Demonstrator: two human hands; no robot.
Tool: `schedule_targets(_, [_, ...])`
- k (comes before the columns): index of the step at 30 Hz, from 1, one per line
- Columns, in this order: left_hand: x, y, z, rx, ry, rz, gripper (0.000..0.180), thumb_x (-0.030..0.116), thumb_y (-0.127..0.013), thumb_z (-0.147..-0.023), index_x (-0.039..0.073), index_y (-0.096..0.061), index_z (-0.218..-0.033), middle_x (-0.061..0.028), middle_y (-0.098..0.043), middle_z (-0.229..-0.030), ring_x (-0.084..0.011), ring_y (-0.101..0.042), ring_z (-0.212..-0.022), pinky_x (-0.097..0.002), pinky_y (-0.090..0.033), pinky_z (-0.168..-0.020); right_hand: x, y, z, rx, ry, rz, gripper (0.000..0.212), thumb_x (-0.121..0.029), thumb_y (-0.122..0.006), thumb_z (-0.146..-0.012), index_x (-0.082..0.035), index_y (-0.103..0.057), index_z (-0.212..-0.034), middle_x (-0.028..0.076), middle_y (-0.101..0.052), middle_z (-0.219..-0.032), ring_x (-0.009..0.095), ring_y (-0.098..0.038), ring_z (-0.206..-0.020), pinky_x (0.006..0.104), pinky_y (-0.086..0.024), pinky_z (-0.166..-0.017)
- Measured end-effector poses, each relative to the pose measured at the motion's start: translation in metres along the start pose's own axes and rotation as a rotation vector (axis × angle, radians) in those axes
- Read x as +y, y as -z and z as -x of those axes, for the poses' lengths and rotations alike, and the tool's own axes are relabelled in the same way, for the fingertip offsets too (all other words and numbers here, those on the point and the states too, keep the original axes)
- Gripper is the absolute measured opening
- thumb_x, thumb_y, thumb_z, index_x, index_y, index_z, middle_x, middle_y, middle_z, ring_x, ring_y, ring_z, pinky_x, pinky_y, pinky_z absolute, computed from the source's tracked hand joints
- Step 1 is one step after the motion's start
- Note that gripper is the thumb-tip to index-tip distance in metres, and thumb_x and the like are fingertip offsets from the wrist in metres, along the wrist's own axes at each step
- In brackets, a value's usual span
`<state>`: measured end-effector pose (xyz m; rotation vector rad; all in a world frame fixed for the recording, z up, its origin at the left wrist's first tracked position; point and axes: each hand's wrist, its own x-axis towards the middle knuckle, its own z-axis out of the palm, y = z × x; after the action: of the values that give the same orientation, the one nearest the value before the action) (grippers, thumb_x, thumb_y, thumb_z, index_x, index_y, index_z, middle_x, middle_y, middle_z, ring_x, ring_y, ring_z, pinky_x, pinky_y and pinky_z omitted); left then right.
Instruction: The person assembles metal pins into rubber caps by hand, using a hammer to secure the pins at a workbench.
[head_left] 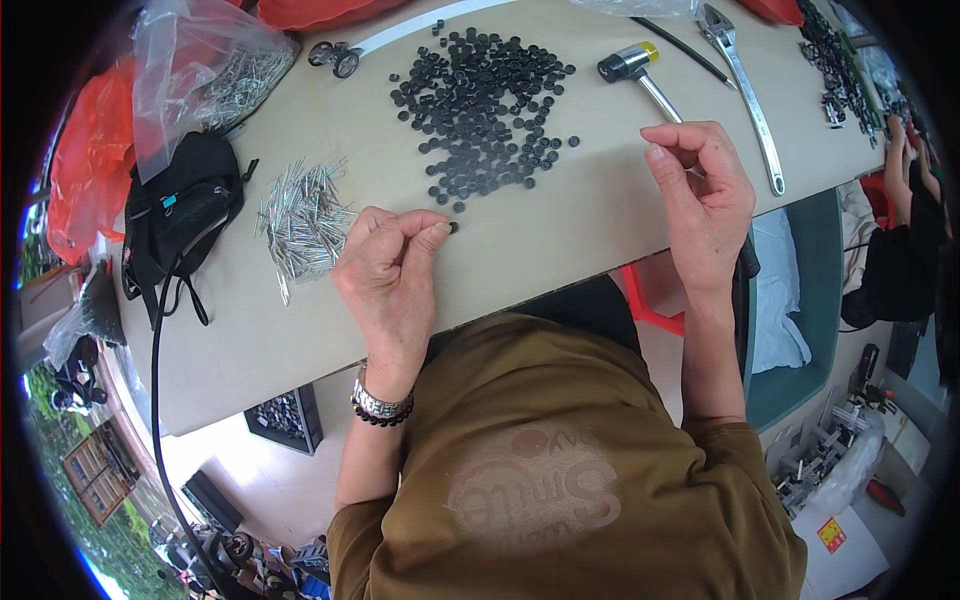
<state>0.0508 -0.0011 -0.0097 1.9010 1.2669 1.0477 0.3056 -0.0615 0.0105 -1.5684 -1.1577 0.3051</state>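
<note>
My left hand (390,275) is over the near part of the table, its thumb and forefinger pinched together. A small round black cap (454,228) shows at their tips, partly covered by the thumb. Just left of this hand lies a pile of thin silvery metal pins (302,222). Beyond it spreads a large heap of small black caps (485,110). My right hand (706,200) is raised by the table's front edge, fingers curled and the thumb close to the forefinger. Anything between those fingertips is too small to make out.
A hammer (630,64) with a yellow and black head and an adjustable wrench (748,100) lie at the right. At the left are a black pouch (185,195), a clear bag of pins (235,85) and a red bag (92,160). A green bin (822,300) stands at the right.
</note>
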Motion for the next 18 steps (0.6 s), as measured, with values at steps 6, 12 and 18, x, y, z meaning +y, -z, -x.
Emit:
schedule_targets(6, [0.0015,-0.0004,0.0006,0.014,0.024,-0.014,0.009,-0.004,-0.079,-0.08,-0.002,-0.075,-0.088,0.0002,-0.053,-0.071,-0.0097,-0.044,-0.067,-0.0244,-0.035,-0.06,0.0022,-0.0007,0.0017,-0.01,0.017,-0.001,0.01,0.002,-0.068,-0.089,-0.002,-0.073,-0.097,0.0,-0.062,-0.089,0.007,-0.055,-0.073,0.0212,-0.039,-0.059])
schedule_targets(12, [0.0005,-0.0014,-0.0005,0.027,-0.012,-0.013,0.01,-0.004,-0.08,-0.078,0.001,-0.077,-0.086,-0.0012,-0.054,-0.069,-0.0092,-0.047,-0.062,-0.0257,-0.037,-0.055,0.0,-0.0025,0.0024,-0.026,0.002,0.003,0.011,0.003,-0.069,-0.089,-0.002,-0.073,-0.097,0.001,-0.062,-0.089,0.007,-0.054,-0.072,0.0212,-0.039,-0.059])
schedule_targets(18, [0.0031,-0.0014,0.0005,0.008,0.008,-0.009,0.009,-0.004,-0.079,-0.08,-0.001,-0.075,-0.088,0.0002,-0.054,-0.071,-0.0095,-0.045,-0.067,-0.024,-0.035,-0.059,0.0011,-0.0041,0.0032,-0.033,0.002,-0.002,0.011,0.003,-0.069,-0.089,-0.003,-0.073,-0.098,0.001,-0.062,-0.09,0.007,-0.054,-0.071,0.0215,-0.04,-0.059])
